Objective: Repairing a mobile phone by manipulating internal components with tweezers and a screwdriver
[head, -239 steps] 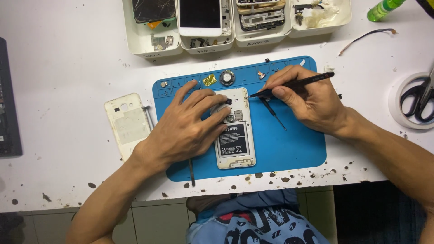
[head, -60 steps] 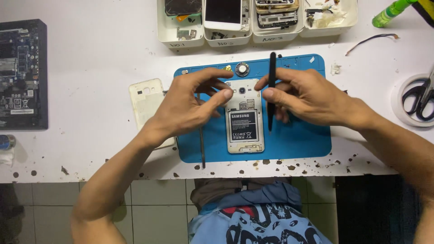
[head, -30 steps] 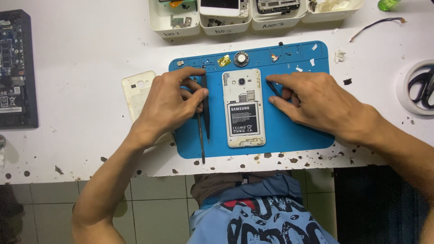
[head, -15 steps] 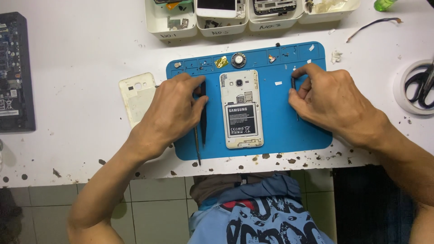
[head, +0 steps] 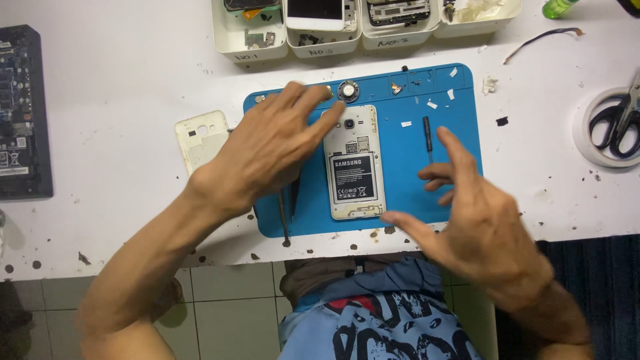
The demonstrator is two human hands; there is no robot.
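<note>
blue silicone repair mat (head: 460,193), rectangular with moulded compartments along its far edge, lies on a white worktable (head: 120,87) flecked with dark specks and chips near the front edge. at the mat's middle rests an opened smartphone (head: 353,162), back cover off, showing a pale gold frame, a dark rectangular battery and a small round camera lens at the far end. the left hand (head: 267,150) hovers over the mat's left part, fingers spread and loose, its fingertips by the phone's far left corner; it grips nothing. the right hand (head: 477,220) is raised at the near right of the phone, fingers open and curled slightly, empty. a slim black screwdriver (head: 427,137) lies alone on the mat to the right of the phone. thin dark tweezers (head: 285,217) lie partly under the left hand. the cream plastic back cover (head: 200,137) sits left of the mat. a small round metal part (head: 347,91) lies just beyond the phone. white plastic bins (head: 320,40) with phone parts line the far edge, scissors (head: 617,120) sit far right, and a dark circuit board (head: 23,113) far left. half a second ago both hands rested flat on the mat; now both are lifted.
</note>
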